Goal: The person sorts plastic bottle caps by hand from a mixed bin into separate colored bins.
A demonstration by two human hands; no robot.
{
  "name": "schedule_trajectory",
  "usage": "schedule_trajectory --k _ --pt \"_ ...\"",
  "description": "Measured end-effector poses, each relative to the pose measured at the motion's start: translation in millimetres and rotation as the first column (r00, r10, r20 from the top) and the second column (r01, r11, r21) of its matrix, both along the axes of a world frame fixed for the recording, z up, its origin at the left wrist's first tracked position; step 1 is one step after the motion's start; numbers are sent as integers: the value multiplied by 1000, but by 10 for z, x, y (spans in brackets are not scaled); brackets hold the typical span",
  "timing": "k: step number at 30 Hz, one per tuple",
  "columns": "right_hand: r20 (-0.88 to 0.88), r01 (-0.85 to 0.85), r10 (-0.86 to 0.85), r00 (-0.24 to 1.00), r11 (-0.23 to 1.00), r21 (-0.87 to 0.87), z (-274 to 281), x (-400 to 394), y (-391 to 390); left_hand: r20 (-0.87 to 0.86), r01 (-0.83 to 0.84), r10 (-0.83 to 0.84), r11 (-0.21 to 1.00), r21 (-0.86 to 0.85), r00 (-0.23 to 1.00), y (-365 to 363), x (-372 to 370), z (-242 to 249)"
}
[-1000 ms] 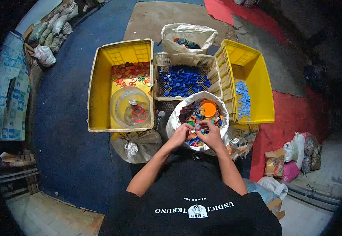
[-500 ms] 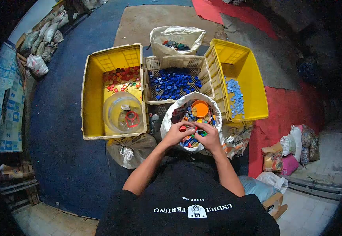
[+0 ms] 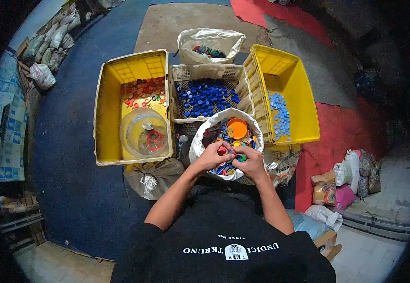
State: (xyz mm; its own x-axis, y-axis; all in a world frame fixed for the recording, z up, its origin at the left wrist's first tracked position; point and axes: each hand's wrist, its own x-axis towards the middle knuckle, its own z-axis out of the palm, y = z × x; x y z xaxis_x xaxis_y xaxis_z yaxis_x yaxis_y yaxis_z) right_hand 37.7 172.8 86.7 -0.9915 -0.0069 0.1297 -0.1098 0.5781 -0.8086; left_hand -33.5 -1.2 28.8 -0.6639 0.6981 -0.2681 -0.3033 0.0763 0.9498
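Two yellow crates [image 3: 108, 108] [image 3: 293, 89] flank one cream basket [image 3: 205, 74] of blue caps. Two white sacks [image 3: 200, 141] [image 3: 209, 40] hold mixed caps. One clear dome [image 3: 141, 134] sits in the left crate, and one orange lid [image 3: 237, 128] lies in the near sack. Two hands [image 3: 212, 156] [image 3: 247, 162] are visible.

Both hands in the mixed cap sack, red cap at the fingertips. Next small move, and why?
Probably carry the red cap with the left hand to the left yellow crate: its pile is mostly red and orange, while the basket holds dark blue caps. The right hand rests in the sack.
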Motion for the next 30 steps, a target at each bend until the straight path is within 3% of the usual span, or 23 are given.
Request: schedule_trajectory --k 4,7,9,10,12,13,16,17,18,20,28,30 --pt "-28 11 -10 1000 1000 7 -89 -32 14 -132 -34 41 998 57 990 65 -3 -110" --pt "-30 50 -50 998 999 16 -109 -36 2 -83 -21 22 1000 11 996 81 -23 -137" --pt "5 97 -97 995 994 43 -178 -32 17 -200 -14 -13 991 -132 980 87 -55 -196" --pt "39 145 -148 988 987 72 -224 -18 32 -200 -12 -14 991 -130 980 87 -41 -227" --pt "-13 184 -184 983 974 134 -285 -17 66 -49 -176 172 978 -111 984 91 1 -302" --pt "-60 223 -215 975 956 190 -305 -5 79 -107 -219 208 970 -109 972 102 34 -354" --pt "-10 259 -261 965 952 162 -289 7 102 -27 -215 214 958 -191 977 -11 44 -354" --pt "45 276 -278 959 960 46 -280 13 72 -27 -216 215 957 -193 976 -54 47 -322" --pt "45 274 -276 960 961 43 -240 6 26 276 -262 275 961 -84 921 -100 54 -272" --pt "171 183 -159 972 974 -132 -162 -8 -98 789 -428 211 901 72 577 -190 88 -201" --pt "48 -193 188 981 974 118 -380 -149 -631 927 -621 74 761 185 367 -462 264 -533" --pt "51 -241 237 970 966 91 -342 -211 -750 942 -706 99 688 168 319 -566 249 -446"
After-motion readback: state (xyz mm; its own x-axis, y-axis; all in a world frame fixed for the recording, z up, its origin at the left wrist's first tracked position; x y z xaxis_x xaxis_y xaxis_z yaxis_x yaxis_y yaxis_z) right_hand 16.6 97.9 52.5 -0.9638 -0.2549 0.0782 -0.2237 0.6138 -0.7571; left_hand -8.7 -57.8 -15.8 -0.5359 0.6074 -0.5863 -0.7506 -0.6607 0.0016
